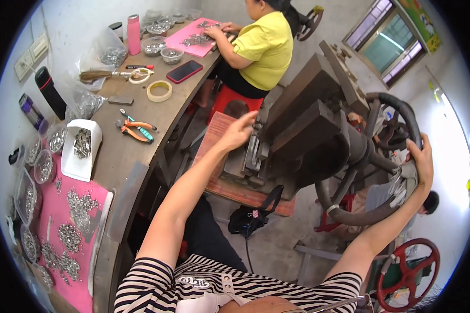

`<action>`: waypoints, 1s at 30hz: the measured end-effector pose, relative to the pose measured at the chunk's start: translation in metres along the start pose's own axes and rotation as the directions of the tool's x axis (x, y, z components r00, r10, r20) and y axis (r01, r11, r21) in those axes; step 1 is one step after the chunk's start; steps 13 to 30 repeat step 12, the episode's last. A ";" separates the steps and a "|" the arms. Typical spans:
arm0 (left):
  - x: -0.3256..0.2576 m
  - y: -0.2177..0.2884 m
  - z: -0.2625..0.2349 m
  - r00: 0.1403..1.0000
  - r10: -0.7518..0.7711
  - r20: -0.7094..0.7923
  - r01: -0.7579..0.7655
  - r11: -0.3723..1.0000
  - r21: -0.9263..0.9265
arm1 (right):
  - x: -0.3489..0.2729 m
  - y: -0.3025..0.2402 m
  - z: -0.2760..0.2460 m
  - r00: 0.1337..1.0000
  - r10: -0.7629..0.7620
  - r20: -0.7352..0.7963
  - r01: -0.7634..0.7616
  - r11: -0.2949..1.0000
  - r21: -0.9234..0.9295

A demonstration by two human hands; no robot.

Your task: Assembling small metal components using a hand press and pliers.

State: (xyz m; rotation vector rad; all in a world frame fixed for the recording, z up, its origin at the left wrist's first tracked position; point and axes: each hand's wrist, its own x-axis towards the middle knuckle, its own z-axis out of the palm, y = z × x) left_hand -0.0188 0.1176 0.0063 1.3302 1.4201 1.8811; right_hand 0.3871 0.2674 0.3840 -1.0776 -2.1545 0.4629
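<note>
A dark, heavy hand press [310, 120] stands before me on a reddish board [214, 133]. My left hand [238, 132] reaches to the near side of its metal die [254, 154], with the forefinger stretched out and the fingers apart. I make out no part in that hand. On the right, my right hand [422, 159] grips the rim of the press's large handwheel [411, 117], beside a pale cloth wrapping [406, 180] on the rim. A dark bag with a strap [248, 219] hangs below the board's front edge.
Along the left runs a workbench [167, 112] with orange-handled pliers [136, 129], tape [159, 91], a phone [184, 71], a white scoop [78, 169] and metal pieces on a pink mat [62, 208]. A co-worker in yellow [266, 52] sits behind it. A red handwheel [408, 274] stands lower right.
</note>
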 end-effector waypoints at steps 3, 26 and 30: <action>0.009 0.007 0.005 0.937 -0.219 0.273 0.122 0.935 0.333 | -0.003 0.009 -0.007 1.000 0.003 -0.030 -0.004 1.000 -0.019; -0.081 0.071 0.004 0.945 0.021 0.326 -0.231 0.751 0.619 | -0.008 0.017 0.001 0.905 -0.291 -0.311 0.190 0.929 -0.317; -0.081 0.071 0.004 0.945 0.021 0.326 -0.231 0.751 0.619 | -0.008 0.017 0.001 0.905 -0.291 -0.311 0.190 0.929 -0.317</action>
